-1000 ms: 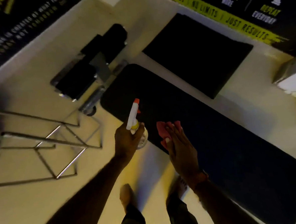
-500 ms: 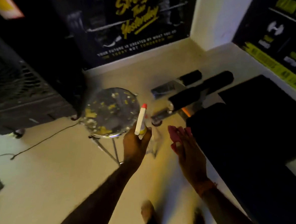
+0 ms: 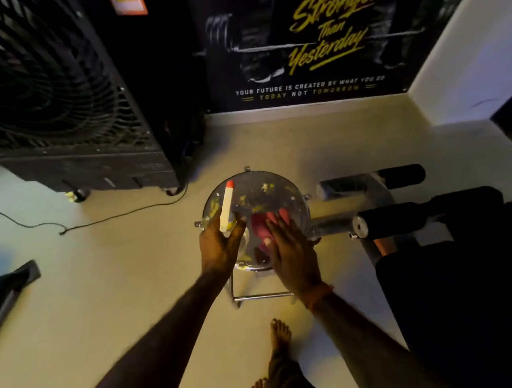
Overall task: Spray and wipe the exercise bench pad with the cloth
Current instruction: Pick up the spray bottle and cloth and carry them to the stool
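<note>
Left hand (image 3: pixel 219 251) grips spray bottle (image 3: pixel 226 207), nozzle up; right hand (image 3: pixel 292 251), fingers straight, lies flat on pink cloth (image 3: pixel 259 226) over round stool (image 3: pixel 268 197); bench pad (image 3: pixel 465 301) apart, rightward.

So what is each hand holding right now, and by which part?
The left hand grips the spray bottle around its neck, nozzle pointing up. The right hand has the pink cloth under its straight fingers.
</note>
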Motion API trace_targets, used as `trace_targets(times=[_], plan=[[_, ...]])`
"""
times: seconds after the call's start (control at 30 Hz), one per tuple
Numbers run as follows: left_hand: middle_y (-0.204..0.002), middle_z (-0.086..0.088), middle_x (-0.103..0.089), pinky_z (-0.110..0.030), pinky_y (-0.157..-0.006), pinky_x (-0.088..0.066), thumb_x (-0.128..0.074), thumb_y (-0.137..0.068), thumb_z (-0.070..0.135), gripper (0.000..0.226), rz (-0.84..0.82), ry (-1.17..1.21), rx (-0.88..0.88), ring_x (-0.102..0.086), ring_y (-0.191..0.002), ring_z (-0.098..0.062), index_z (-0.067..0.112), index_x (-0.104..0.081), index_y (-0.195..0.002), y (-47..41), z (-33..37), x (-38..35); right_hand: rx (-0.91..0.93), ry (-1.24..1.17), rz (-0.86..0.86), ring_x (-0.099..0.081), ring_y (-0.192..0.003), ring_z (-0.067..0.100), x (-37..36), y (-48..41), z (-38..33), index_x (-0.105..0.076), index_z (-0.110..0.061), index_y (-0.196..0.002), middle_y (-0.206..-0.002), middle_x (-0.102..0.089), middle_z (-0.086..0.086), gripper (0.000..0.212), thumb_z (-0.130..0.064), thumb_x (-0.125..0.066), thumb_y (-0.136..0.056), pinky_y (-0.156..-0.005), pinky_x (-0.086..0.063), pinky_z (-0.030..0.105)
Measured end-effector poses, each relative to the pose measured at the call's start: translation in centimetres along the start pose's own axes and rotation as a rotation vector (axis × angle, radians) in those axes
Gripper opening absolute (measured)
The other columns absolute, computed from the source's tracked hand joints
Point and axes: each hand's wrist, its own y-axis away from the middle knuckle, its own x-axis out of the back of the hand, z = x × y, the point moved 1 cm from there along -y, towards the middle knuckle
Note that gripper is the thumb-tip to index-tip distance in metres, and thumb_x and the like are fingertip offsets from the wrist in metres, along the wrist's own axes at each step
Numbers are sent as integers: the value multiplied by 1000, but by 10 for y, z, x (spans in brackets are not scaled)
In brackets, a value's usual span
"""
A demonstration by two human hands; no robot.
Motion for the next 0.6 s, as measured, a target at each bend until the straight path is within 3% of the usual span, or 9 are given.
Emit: trace_targets(times=[0.13,0.27,0.33,0.4,0.47,0.53,0.6], plan=[[-108,-1,-74,-38,-88,-61,-72,-94,31,33,36,27,53,-71,-99,-16,17,-65,-123,-42,-11,-17,1,50,-160,-26,-156,29,-34,-55,28,-45,-13,-154,-162,-41,8,60,-45,-24,-108,-126,-29,51],[-110,11,-73,-18,-84,-56,-76,-91,35,36,73,32,34,-69,-102,-2,53,-58,-116,-72,-32,-34,67,222,-290,-13,-159,35,-64,-88,73,-27,-20,-161,-170,-23,8,65,-51,-43,-106,-128,-15,58],[-116,9,-71,-28,-88,-58,-75,-92,39,41,81,15,4,-69,-107,-9,64,-54,-118,-76,-36,-38,58,335,-352,-2,-159,41,-68,-87,90,-15,-22,-162,-172,-7,11,72,-58,-39,-104,-125,-9,65],[-118,5,-70,-44,-87,-61,-71,-93,47,39,96,-36,-20,-70,-103,-17,69,-50,-118,-81,-41,-43,26,319,-354,-1,-159,40,-71,-86,100,-16,-22,-163,-172,-5,10,74,-58,-39,-102,-124,-11,65],[-118,4,-70,-49,-86,-61,-69,-92,52,37,113,-59,-31,-71,-100,-18,69,-49,-118,-82,-42,-46,12,292,-341,0,-160,37,-70,-85,101,-19,-21,-163,-173,-5,8,76,-55,-46,-101,-124,-11,64],[-121,3,-69,-50,-89,-60,-69,-91,54,39,112,-79,6,-69,-105,-18,60,-51,-125,-82,-41,-46,-4,286,-343,2,-160,35,-69,-84,99,-18,-21,-164,-173,-3,7,75,-56,-42,-101,-125,-9,62],[-127,0,-66,-53,-93,-58,-71,-91,51,46,79,-98,30,-67,-111,-19,44,-51,-132,-79,-41,-44,-22,280,-352,5,-160,34,-65,-83,92,-14,-22,-164,-173,1,7,77,-61,-26,-99,-126,-6,61]])
